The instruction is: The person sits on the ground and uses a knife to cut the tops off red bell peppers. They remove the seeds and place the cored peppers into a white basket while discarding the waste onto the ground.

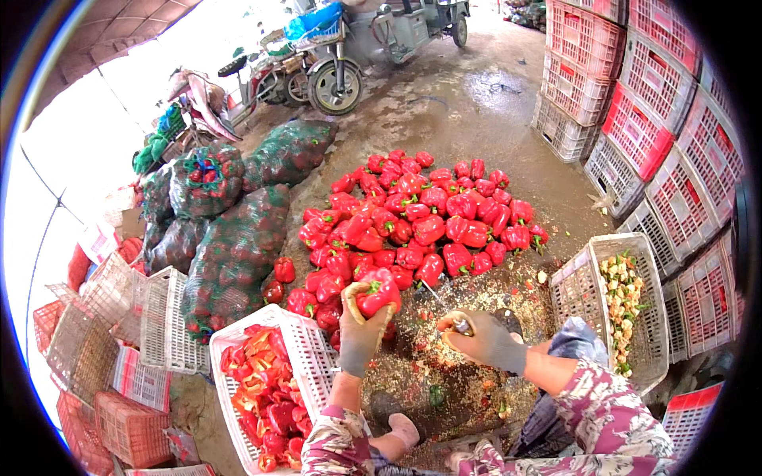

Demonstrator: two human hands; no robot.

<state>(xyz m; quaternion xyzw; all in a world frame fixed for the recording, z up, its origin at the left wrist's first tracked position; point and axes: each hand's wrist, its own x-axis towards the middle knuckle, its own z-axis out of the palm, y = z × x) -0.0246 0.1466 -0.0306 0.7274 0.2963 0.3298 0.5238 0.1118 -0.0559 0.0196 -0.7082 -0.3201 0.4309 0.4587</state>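
My left hand (361,329), in a grey and yellow work glove, is closed around a whole red bell pepper (379,292). Gloved the same way, my right hand (476,337) grips a knife (433,293) whose thin blade points up and away, toward the pepper but apart from it. Just beyond both hands lies a heap of red bell peppers (429,228) on the ground. By my left forearm stands a white plastic crate (316,357) holding cut red pepper pieces (266,397). To the right, a pale crate (573,289) holds pepper cores with seeds and green stems (621,309).
Stacked red and white crates (583,63) rise along the right side. Filled green mesh sacks (238,254) lie at the left, near more loose crates (87,345). Seeds and scraps (444,365) litter the ground before me. A three-wheeled vehicle (337,83) stands far back.
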